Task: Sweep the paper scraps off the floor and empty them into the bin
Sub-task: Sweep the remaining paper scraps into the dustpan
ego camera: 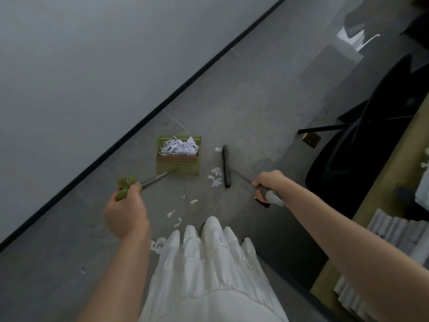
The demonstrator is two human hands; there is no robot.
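Several white paper scraps [179, 147] are seen heaped in the green dustpan [178, 156], which is set flat on the grey tiled floor [243, 108] near the dark skirting of the wall [69, 66]. Black printed marks are carried on some scraps, but no word can be read, and no brand or label is made out on any tool. More loose scraps [216, 177] are scattered on the floor just beside the black broom head [226, 166], between it and the dustpan, and smaller bits are strewn nearer the white skirt [209, 263]. The dustpan's metal shaft is angled up to a green handle [126, 185], around which the left hand [126, 213] is curled as a closed grip. The broom's grey handle [269, 194] is clasped by the right hand [269, 182], fingers wrapped round it, with its thin shaft running down to the broom head on the floor. A black chair [362, 159] is placed at the right, beside a wooden tabletop [380, 194] edge on which stacked papers are piled.
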